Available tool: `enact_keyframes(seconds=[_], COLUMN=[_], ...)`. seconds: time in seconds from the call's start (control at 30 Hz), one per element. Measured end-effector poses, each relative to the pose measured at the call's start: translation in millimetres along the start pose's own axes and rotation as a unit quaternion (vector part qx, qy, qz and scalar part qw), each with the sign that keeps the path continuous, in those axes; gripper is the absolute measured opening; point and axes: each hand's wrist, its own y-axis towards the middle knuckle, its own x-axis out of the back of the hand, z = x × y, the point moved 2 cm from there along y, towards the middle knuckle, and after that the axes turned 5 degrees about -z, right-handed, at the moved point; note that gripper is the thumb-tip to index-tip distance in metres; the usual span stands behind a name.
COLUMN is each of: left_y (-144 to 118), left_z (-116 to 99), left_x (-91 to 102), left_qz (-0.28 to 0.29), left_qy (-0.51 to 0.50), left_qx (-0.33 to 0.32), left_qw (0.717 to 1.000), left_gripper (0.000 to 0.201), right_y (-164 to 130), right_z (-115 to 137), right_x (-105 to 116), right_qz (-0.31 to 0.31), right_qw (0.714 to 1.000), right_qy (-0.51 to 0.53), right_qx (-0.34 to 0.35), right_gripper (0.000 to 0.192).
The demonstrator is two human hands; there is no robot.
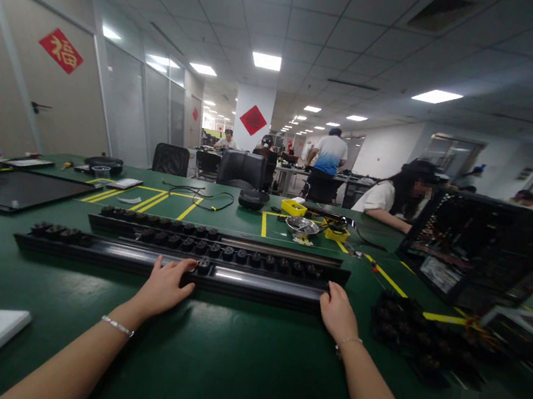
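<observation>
Near rail [175,267] lies crosswise on the green table [219,367], a second rail [219,244] just behind. Left hand [164,288] rests fingers flat on it by a black knob [204,264], grasping nothing. Right hand [337,312] curls against the rail's end, likely steadying it.

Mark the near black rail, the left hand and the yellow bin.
near black rail [258,284], head view, bare top face between the hands
left hand [164,288], head view, back of the hand
yellow bin [293,208], head view, front wall
</observation>
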Motion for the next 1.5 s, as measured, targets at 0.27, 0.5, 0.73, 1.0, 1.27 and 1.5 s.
enact_keyframes(seconds=[0.27, 0.5, 0.73, 1.0, 1.27, 1.5], left_y=[-1, -1, -1, -1, -3, -2], left_z=[0, -2, -3, -6, -12, -17], left_x=[0.6, 0.1, -0.9, -6.9, -6.5, -3.4], left_qz=[0.003, 0.004, 0.002, -0.017, -0.005, 0.002], left_qy=[0.001, 0.005, 0.024, 0.024, 0.005, 0.005], left_qx=[-0.002, -0.004, -0.01, -0.01, -0.016, -0.013], left_qw=[1.0, 1.0, 1.0, 1.0, 1.0, 1.0], left_gripper=[0.045, 0.046, 0.05, 0.05, 0.051, 0.05], right_y=[0, -1, -1, -1, -2, -1], right_z=[1, 2, 3, 3, 3, 1], right_x=[1, 2, 3, 3, 4, 1], right_qz=[0.006, 0.007, 0.003, 0.0, 0.007, -0.004], right_qw=[1.0, 1.0, 1.0, 1.0, 1.0, 1.0], right_qy=[0.011, 0.011, 0.009, 0.012, 0.021, 0.024], right_qx=[-0.006, -0.011, -0.006, -0.012, -0.012, -0.012], right_gripper=[0.054, 0.054, 0.054, 0.054, 0.055, 0.053])
